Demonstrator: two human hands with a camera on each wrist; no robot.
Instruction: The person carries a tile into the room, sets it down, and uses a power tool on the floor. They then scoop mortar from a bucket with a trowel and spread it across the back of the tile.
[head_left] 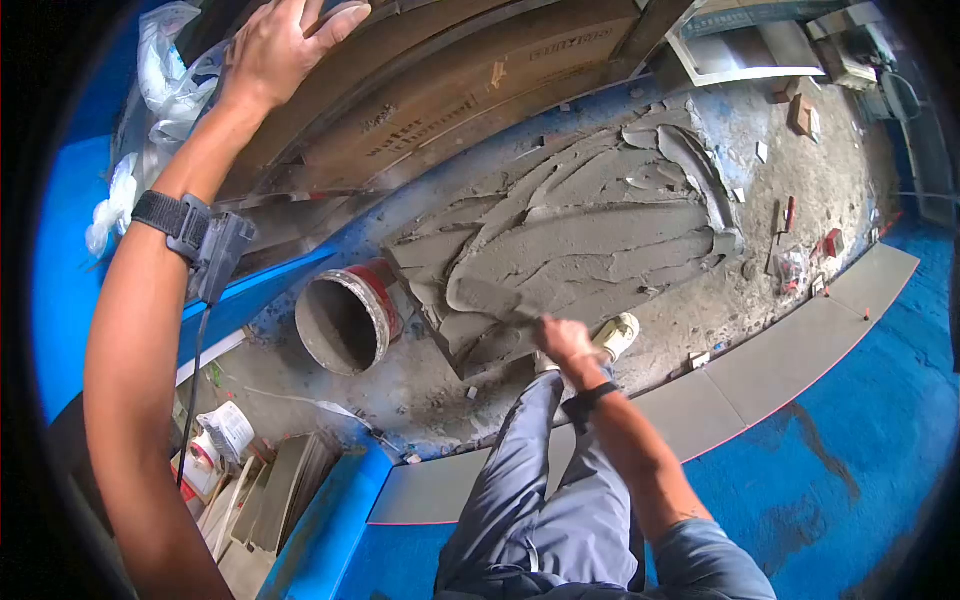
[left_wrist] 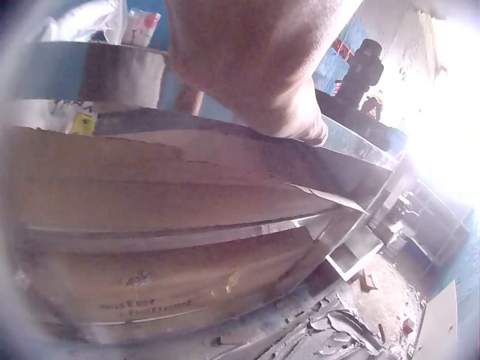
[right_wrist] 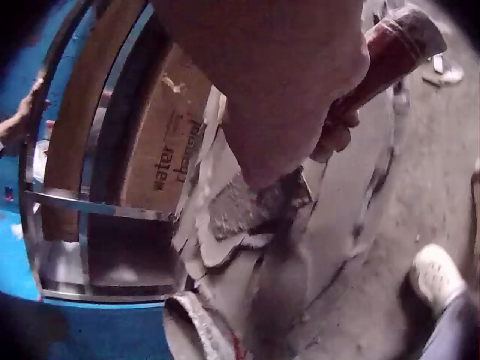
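Observation:
My right hand (head_left: 568, 345) grips a trowel (head_left: 487, 299) by its red handle (right_wrist: 382, 56). The trowel's mortar-coated blade (right_wrist: 251, 206) lies low over a wide bed of wet grey mortar (head_left: 600, 240), ridged and swept in curved strokes. My left hand (head_left: 275, 55) rests up on the top edge of a metal rack (right_wrist: 82, 204) that holds long cardboard boxes (head_left: 440, 120), its thumb stretched out. In the left wrist view the ends of its fingers are hidden behind the rack's top. A mortar-smeared bucket (head_left: 345, 318) lies tipped beside the mortar's left edge.
A curved row of grey tiles (head_left: 790, 345) borders the blue floor (head_left: 800, 490). My white shoe (head_left: 617, 337) stands close by the mortar's near edge. Red-handled tools (head_left: 791, 214) and scraps lie at right. Stacked tiles (head_left: 285, 490) and a white container (head_left: 228, 430) stand lower left.

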